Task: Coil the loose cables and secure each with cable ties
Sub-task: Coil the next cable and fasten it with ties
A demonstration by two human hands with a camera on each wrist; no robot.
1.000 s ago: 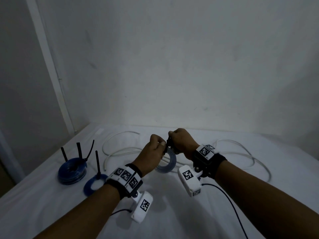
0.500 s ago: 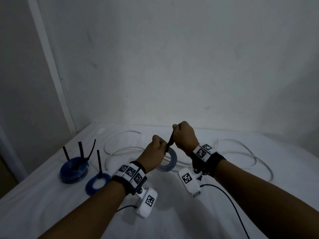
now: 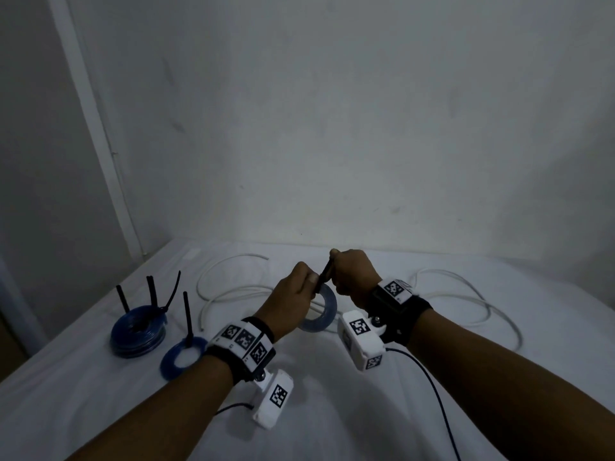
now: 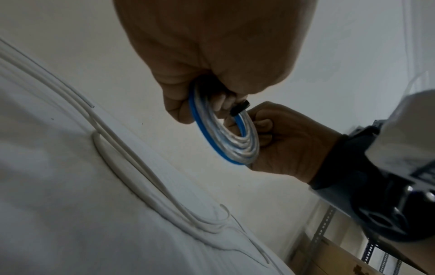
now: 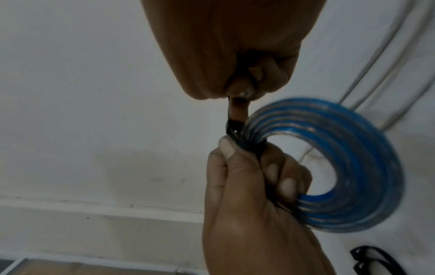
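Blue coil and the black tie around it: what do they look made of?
Blue coil: likely translucent plastic-sheathed cable; glossy highlights, pale core showing through. Black cable tie: looks like matte flexible plastic strap, bent tightly around the loops; the right hand pinches its tail.

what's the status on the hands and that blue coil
Left hand grips blue coil. Right hand pulls black tie tail. White cable loose behind, not blocking.

A small blue coil [image 3: 322, 313] hung off the bed, a black tie [image 3: 325, 274] looped round its top, tail slanting upward. Two tied blue coils [image 3: 138, 331] lay at left; loose white cable [image 3: 466, 294] sprawled behind.
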